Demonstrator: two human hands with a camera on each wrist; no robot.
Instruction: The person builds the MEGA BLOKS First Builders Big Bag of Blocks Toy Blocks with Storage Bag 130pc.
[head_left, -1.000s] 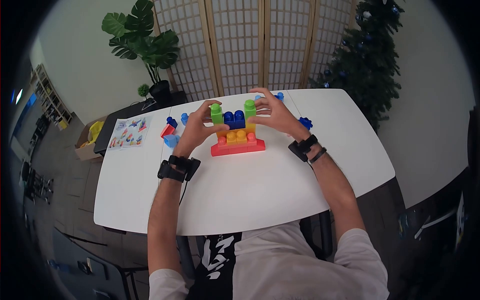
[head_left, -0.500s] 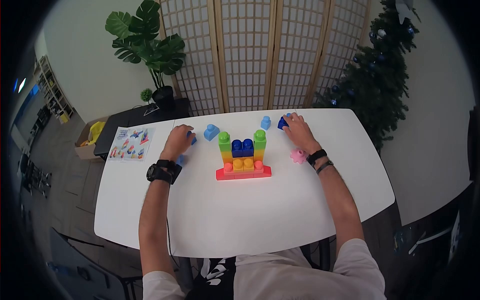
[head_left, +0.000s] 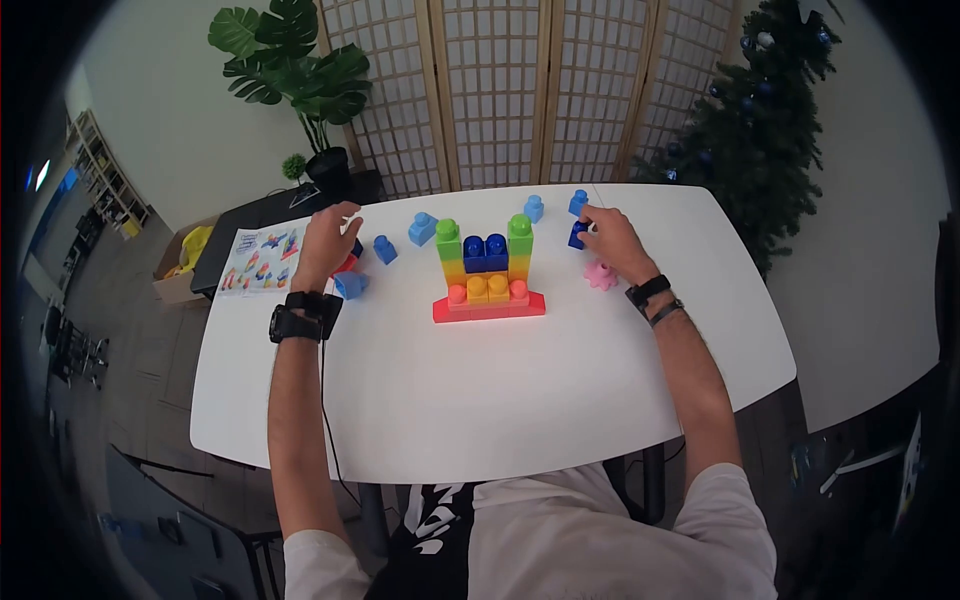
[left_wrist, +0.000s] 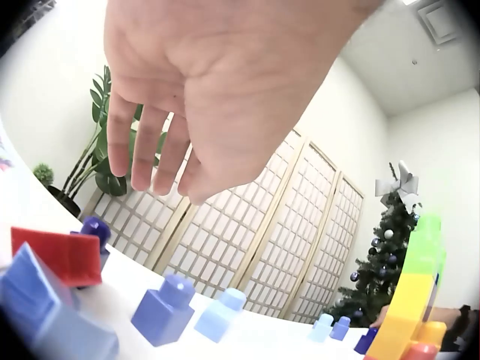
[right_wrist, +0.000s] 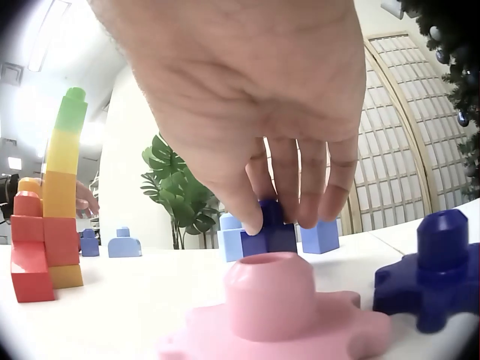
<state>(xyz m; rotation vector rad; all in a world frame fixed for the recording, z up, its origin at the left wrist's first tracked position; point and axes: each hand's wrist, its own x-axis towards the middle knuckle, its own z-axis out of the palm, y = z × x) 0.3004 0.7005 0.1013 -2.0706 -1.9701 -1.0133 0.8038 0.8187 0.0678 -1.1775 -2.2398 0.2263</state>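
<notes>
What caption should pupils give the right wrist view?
Right grip pinching a dark blue block behind a pink gear piece.

Their left hand (head_left: 326,245) is drifting leftward off the mid-blue block (head_left: 385,250), while their right hand (head_left: 612,243) is drawing the dark blue block (head_left: 577,236) nearer the pink gear (head_left: 601,276)

A desk chair (head_left: 75,345), filled shelves (head_left: 104,188) and a folding screen (head_left: 495,95) suggest an office.
</notes>
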